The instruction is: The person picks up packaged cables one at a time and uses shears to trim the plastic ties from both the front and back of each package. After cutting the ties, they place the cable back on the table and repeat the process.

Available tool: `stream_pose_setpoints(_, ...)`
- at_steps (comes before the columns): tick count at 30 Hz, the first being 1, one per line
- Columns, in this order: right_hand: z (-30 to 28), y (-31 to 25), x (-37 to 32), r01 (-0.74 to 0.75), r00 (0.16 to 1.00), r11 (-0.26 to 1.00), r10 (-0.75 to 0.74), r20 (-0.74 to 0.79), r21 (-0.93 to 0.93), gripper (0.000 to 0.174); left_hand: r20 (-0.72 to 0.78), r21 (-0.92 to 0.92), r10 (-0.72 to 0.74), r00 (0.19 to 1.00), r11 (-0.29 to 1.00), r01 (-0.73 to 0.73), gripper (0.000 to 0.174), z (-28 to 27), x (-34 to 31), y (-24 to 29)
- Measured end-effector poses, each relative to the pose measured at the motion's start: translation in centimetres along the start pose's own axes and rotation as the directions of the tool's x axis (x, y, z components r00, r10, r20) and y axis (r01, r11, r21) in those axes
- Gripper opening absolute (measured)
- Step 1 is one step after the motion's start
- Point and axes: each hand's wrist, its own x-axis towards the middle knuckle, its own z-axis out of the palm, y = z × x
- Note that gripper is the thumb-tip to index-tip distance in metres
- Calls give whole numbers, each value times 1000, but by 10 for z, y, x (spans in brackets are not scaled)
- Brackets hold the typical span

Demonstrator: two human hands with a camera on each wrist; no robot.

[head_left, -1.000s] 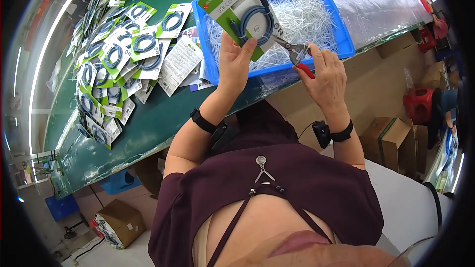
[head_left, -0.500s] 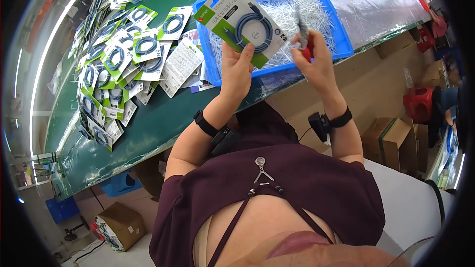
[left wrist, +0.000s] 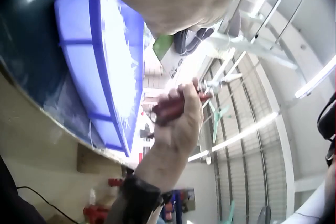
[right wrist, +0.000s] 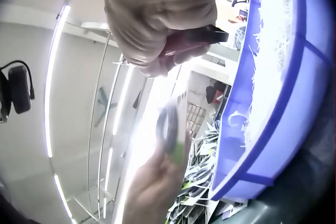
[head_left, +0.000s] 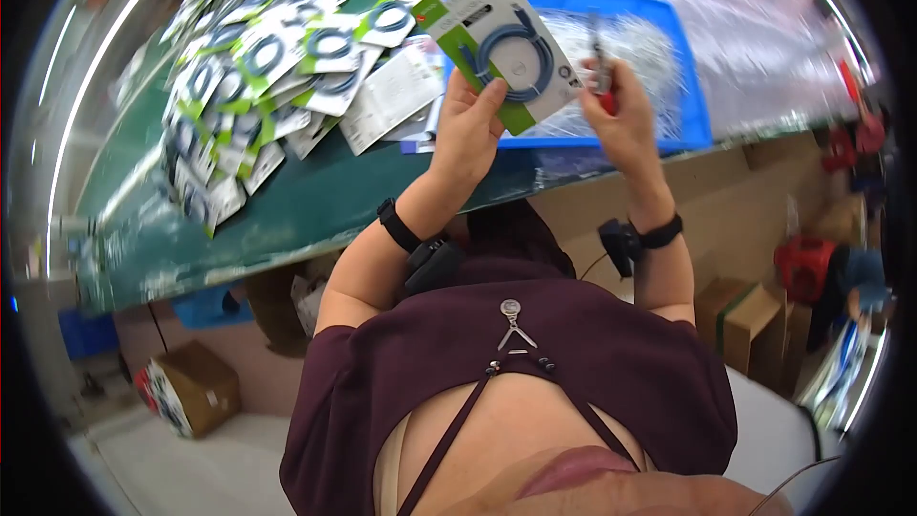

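In the head view my left hand (head_left: pixel 468 129) holds a packaged USB-C cable (head_left: pixel 516 62) by its lower left edge, thumb on the front. A coiled blue-grey cable lies on its white and green card. To the right, my right hand (head_left: pixel 626 124) grips red-handled cutters (head_left: pixel 602 76), their metal jaws pointing up, close beside the card's right edge. The left wrist view shows the red handles (left wrist: pixel 170 111) inside the curled right fingers. In the right wrist view the left hand (right wrist: pixel 152 182) pinches the blurred package (right wrist: pixel 176 129).
Behind both hands sits a blue tray (head_left: pixel 699 124) of thin white plastic scraps (head_left: pixel 640 57). A heap of similar cable packages (head_left: pixel 258 67) covers the left of the green table (head_left: pixel 315 205). Cardboard boxes (head_left: pixel 750 325) and a red stool (head_left: pixel 802 268) stand right of the table.
The cutters have moved from the card's right edge, turned upright, and stay beside it. The left hand keeps its grip on the package. The head view has shifted, with the table scene sliding rightward.
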Motion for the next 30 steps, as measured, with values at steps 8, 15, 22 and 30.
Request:
stream_pose_setpoints(8,-34,88,48,-53,993,983,70,91,-178,40,-558,486,517,649,837,-249,31,-177,-187,174)
stream_pose_setpoints(15,9,71,45,-199,962,843,73,262,499,58,-788,607,593,163,793,49,54,-326,-405,136)
stream_pose_setpoints(22,42,-13,27,-131,978,812,13,207,569,67,-288,902,921,262,168,399,50,-302,-302,176)
stream_pose_setpoints(30,12,45,-3,-318,942,713,163,293,625,76,176,984,736,654,-158,-88,59,-242,-45,198)
